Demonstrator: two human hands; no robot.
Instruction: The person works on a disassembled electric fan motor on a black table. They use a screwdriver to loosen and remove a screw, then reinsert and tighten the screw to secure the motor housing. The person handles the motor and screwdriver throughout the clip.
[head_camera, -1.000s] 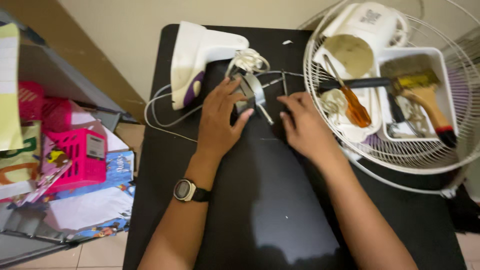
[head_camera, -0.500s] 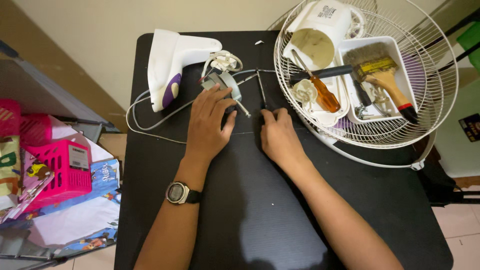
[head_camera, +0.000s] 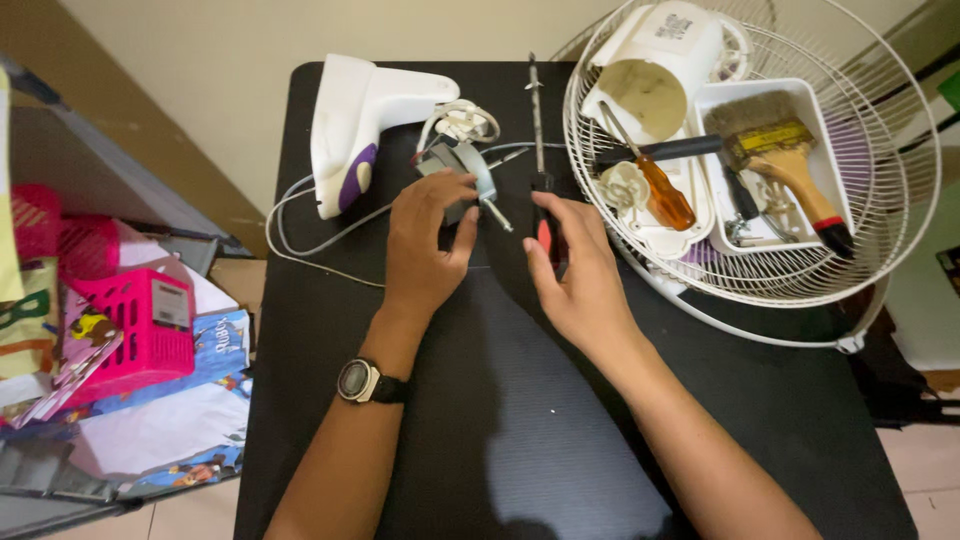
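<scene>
Black counter (head_camera: 500, 420) carries a small grey motor (head_camera: 462, 170) beside the white fan housing (head_camera: 365, 125). Left hand (head_camera: 425, 245) pinches the motor with curled fingers. Right hand (head_camera: 580, 265), just right of the motor, closes around a long screwdriver (head_camera: 540, 180).

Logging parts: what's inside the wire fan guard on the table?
Inside the wire fan guard: a white fan housing, an orange-handled screwdriver, and a white tray holding a paintbrush. Small parts beneath the brush and housing are covered, so they can't be identified.
</scene>
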